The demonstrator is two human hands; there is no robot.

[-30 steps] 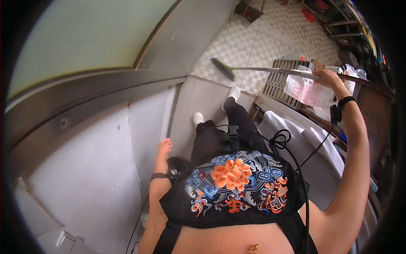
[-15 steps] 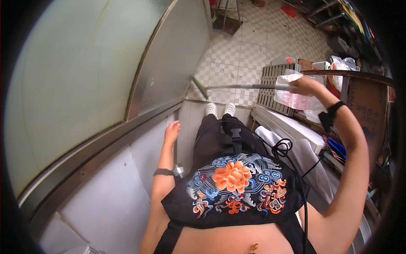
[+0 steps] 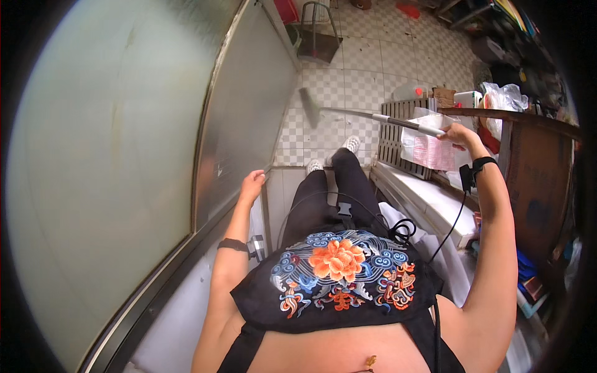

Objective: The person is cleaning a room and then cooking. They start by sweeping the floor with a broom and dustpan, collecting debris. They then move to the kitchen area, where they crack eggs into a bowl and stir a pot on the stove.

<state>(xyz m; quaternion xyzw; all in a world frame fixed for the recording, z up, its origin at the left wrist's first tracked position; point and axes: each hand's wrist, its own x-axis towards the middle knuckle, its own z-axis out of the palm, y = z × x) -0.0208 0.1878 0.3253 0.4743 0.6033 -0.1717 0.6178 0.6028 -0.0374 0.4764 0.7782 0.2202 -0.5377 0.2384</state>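
Note:
My right hand (image 3: 459, 135) is wrapped round the grey grip end of a long-handled broom (image 3: 398, 120). The silver handle runs left across the walkway. At its far end, the grey-green broom head (image 3: 310, 107) is blurred by motion over the checkered tiles, beside the metal-framed panel. My left hand (image 3: 252, 185) is held out near the lower edge of that panel (image 3: 239, 105). Its fingers are loosely bent, apart, with nothing in them. Each wrist wears a dark band with a small device.
A grey slatted crate (image 3: 395, 140) with plastic bags stands right of the walkway, beside a white ledge (image 3: 429, 202). A dustpan (image 3: 318, 48) with an upright handle sits by the panel's far end. A red scrap (image 3: 407, 10) lies farther off. A black cable (image 3: 402, 231) hangs by my waist.
The broom head has moved away from the panel's edge, farther out over the tiles. My right foot has stepped forward and right. My left hand stays by the panel.

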